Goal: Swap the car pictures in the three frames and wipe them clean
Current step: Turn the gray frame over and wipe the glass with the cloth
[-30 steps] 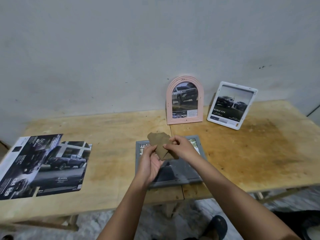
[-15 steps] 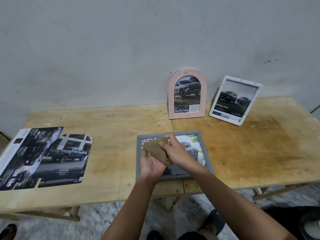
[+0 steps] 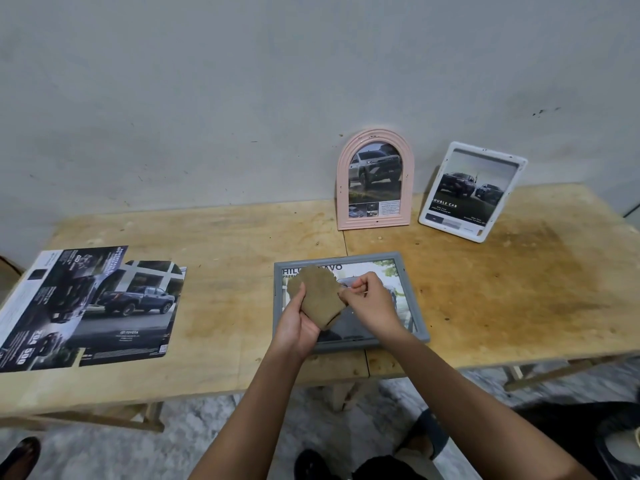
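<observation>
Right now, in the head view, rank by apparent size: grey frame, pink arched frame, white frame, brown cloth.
1. grey frame: clearly largest, though nearer the camera than the two standing frames.
2. pink arched frame and white frame: too alike to rank.
3. brown cloth: smallest.

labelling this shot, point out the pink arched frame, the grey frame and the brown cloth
pink arched frame (image 3: pixel 374 223): head view, bottom rail
grey frame (image 3: pixel 409 292): head view, right rail
brown cloth (image 3: pixel 318 299): head view, its middle

Both forearms reach in from 6 o'clock. The left hand (image 3: pixel 297 323) cups a cloth (image 3: pixel 320 296); the right hand (image 3: pixel 372 306) pinches its 3 o'clock edge.
</observation>
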Tool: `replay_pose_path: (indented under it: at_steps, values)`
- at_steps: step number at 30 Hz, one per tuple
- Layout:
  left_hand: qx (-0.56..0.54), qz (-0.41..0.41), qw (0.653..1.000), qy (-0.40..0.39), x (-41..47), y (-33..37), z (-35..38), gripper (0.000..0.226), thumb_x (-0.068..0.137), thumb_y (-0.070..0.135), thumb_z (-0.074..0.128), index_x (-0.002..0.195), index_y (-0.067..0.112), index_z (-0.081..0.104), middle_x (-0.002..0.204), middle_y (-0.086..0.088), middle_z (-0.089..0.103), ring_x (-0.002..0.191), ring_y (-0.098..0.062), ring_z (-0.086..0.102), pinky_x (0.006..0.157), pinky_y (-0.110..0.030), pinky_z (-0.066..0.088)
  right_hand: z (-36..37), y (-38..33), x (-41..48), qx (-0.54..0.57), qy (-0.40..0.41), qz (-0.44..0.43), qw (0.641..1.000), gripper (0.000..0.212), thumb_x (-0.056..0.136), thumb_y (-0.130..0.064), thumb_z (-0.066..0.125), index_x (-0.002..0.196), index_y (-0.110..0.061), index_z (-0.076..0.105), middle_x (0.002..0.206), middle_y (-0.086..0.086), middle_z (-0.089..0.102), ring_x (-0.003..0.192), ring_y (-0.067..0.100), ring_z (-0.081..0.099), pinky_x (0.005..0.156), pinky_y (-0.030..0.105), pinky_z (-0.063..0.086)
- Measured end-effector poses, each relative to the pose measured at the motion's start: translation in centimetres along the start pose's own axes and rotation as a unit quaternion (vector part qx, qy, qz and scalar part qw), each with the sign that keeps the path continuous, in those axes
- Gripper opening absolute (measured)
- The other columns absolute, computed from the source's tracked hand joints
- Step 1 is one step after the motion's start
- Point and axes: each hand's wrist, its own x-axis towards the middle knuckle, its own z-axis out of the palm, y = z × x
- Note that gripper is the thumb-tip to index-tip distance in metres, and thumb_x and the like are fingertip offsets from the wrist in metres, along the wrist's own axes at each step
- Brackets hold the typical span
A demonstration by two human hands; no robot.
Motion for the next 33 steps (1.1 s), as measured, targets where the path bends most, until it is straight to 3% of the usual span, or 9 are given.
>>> replay_pose_path:
  at_steps: [3,8,11,17,19,22,24,28,33]
  values:
    - [0.018,0.001,1.000,0.006,-0.1,0.3,-0.2,0.037,0.099,0.023,0.042,0.127,0.000,0.049,0.096,-0.015,0.071,0.095,-0.024,0.064,0.084,-0.039,0.052,-0.3,0.6,-0.3,0.002,-0.087,0.084,0.993,0.036,0.083,-0.040,0.065,0.099,-0.013,0.049,0.095,0.001,0.054,0.087,0.015,0.053,0.073,0.029,0.043]
    - [0.107,0.019,0.994,-0.011,0.0,0.8,-0.9,0.037,0.095,0.019,0.049,0.129,0.003,0.049,0.123,-0.023,0.059,0.113,-0.032,0.058,0.083,-0.042,0.055,-0.3,2.0,-0.5,0.046,-0.164,0.104,0.980,0.031,0.080,-0.045,0.068,0.087,-0.018,0.056,0.099,0.001,0.062,0.091,0.015,0.056,0.075,0.030,0.041]
    - [0.177,0.032,0.984,-0.011,0.3,1.5,-1.3,0.037,0.093,0.017,0.053,0.126,0.001,0.053,0.116,-0.020,0.064,0.100,-0.026,0.066,0.081,-0.039,0.057,-0.4,2.4,-0.6,0.050,-0.200,0.105,0.973,0.036,0.073,-0.047,0.073,0.087,-0.017,0.059,0.096,0.000,0.064,0.089,0.015,0.054,0.073,0.030,0.038]
    - [0.288,0.055,0.956,0.013,0.8,1.6,-1.2,0.023,0.094,0.013,0.052,0.110,-0.002,0.059,0.077,-0.001,0.069,0.065,-0.004,0.063,0.064,-0.015,0.053,-0.9,2.7,-0.2,0.295,-0.199,0.161,0.920,0.015,0.088,-0.004,0.048,0.101,-0.005,0.055,0.090,0.008,0.052,0.079,0.018,0.050,0.060,0.024,0.046]
    - [0.386,0.091,0.913,0.097,1.4,1.6,-2.5,0.020,0.093,0.019,0.055,0.102,0.003,0.061,0.076,-0.002,0.064,0.066,-0.011,0.057,0.063,-0.024,0.048,-1.7,3.5,0.3,0.338,-0.173,0.182,0.907,0.026,0.088,0.000,0.042,0.113,-0.002,0.051,0.094,0.012,0.050,0.082,0.023,0.050,0.058,0.028,0.047]
    - [0.579,0.169,0.747,0.280,2.6,1.3,-6.2,0.024,0.089,0.023,0.059,0.099,0.001,0.061,0.090,-0.008,0.059,0.085,-0.028,0.053,0.079,-0.036,0.045,-3.2,5.3,1.0,0.362,-0.115,0.212,0.900,0.030,0.088,-0.002,0.041,0.118,0.000,0.048,0.100,0.014,0.052,0.083,0.026,0.053,0.055,0.030,0.048]
    - [0.646,0.166,0.673,0.319,2.9,0.4,-7.6,0.027,0.087,0.025,0.060,0.092,-0.001,0.061,0.094,-0.017,0.056,0.092,-0.036,0.052,0.083,-0.040,0.040,-4.3,6.3,1.6,0.375,-0.076,0.242,0.892,0.025,0.089,-0.007,0.044,0.112,-0.004,0.053,0.101,0.014,0.053,0.083,0.026,0.054,0.055,0.031,0.048]
    - [0.645,0.160,0.674,0.323,3.5,-1.1,-7.2,0.032,0.084,0.015,0.063,0.109,-0.005,0.057,0.114,-0.022,0.045,0.101,-0.036,0.047,0.088,-0.038,0.041,-6.6,7.4,3.5,0.377,-0.013,0.276,0.884,0.026,0.090,-0.017,0.058,0.113,-0.007,0.054,0.108,0.014,0.056,0.089,0.025,0.056,0.064,0.031,0.048]
    - [0.674,0.187,0.667,0.256,4.7,-2.8,-7.2,0.024,0.077,-0.003,0.053,0.098,0.000,0.064,0.085,-0.015,0.052,0.078,-0.036,0.052,0.069,-0.044,0.050,-9.0,6.2,6.6,0.314,0.033,0.232,0.920,0.022,0.088,-0.021,0.062,0.106,-0.008,0.056,0.100,0.010,0.059,0.092,0.025,0.056,0.071,0.036,0.048]
